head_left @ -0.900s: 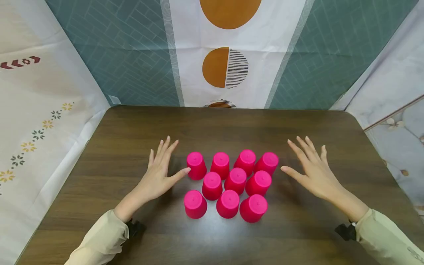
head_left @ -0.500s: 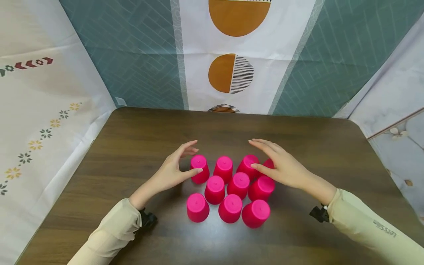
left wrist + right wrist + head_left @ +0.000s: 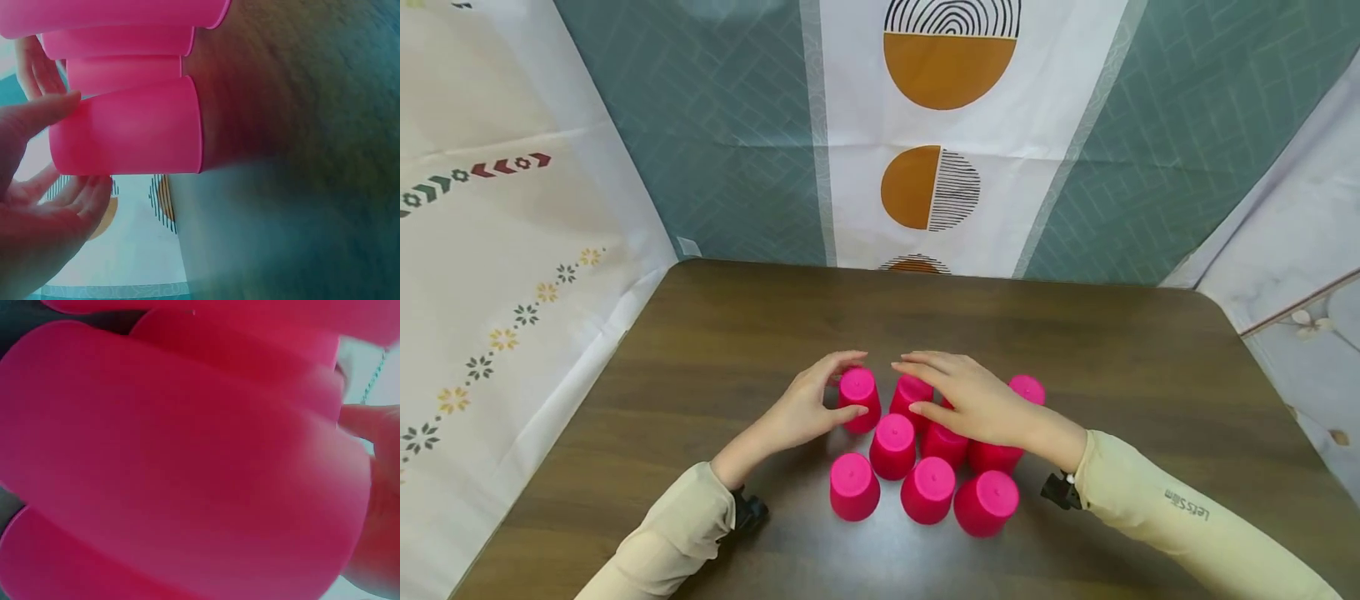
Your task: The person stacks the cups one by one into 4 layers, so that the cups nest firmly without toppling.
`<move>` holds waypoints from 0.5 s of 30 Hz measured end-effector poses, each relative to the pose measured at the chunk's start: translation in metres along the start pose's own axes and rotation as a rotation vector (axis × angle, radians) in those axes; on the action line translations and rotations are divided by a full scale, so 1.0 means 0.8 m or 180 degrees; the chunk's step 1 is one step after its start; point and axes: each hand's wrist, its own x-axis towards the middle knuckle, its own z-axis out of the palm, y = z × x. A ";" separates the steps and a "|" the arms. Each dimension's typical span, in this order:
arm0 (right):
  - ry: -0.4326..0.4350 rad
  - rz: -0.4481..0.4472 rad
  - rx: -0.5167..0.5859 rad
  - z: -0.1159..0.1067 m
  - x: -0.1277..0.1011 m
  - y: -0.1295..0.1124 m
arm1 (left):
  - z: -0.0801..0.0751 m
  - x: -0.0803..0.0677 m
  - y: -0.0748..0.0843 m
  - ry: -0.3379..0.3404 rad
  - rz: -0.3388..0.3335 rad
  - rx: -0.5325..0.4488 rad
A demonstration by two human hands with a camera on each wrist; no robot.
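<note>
Several bright pink plastic cups stand upside down in rows on the table. My left hand (image 3: 808,404) curls round the back-left cup (image 3: 859,402), thumb on its near side and fingers behind it. In the left wrist view, thumb and fingertips lie on opposite sides of this cup (image 3: 131,131). My right hand (image 3: 966,396) reaches over the back row with fairly straight fingers, at the neighbouring cup (image 3: 912,392). It covers part of the cups beneath it. A large near cup (image 3: 187,450) blocks most of the right wrist view.
The front row has a left cup (image 3: 853,487), a middle cup (image 3: 928,492) and a right cup (image 3: 987,504). Another cup (image 3: 1028,389) shows behind the right wrist. The brown wooden table (image 3: 760,308) meets a patterned cloth (image 3: 745,150) at its far edge.
My right hand has swept left from beside the group to over the back row. My left hand has moved in from the side and taken hold of the back-left cup.
</note>
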 end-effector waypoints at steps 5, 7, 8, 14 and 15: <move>-0.0021 0.0048 -0.0075 0.007 0.000 -0.005 | 0.004 0.004 -0.001 0.0246 0.0025 0.0084; 0.0059 0.0093 -0.0104 0.010 0.002 -0.004 | 0.003 0.008 0.001 0.0325 -0.0023 0.0053; 0.0103 0.0118 -0.0100 0.011 0.004 -0.004 | 0.003 0.010 0.002 0.0351 -0.0057 0.0031; 0.0159 0.0286 0.0016 0.015 0.010 -0.006 | -0.003 0.030 0.000 0.0483 -0.0148 -0.0063; 0.0141 0.0270 -0.0016 0.015 0.011 -0.007 | -0.005 0.035 -0.001 0.0505 -0.0165 -0.0068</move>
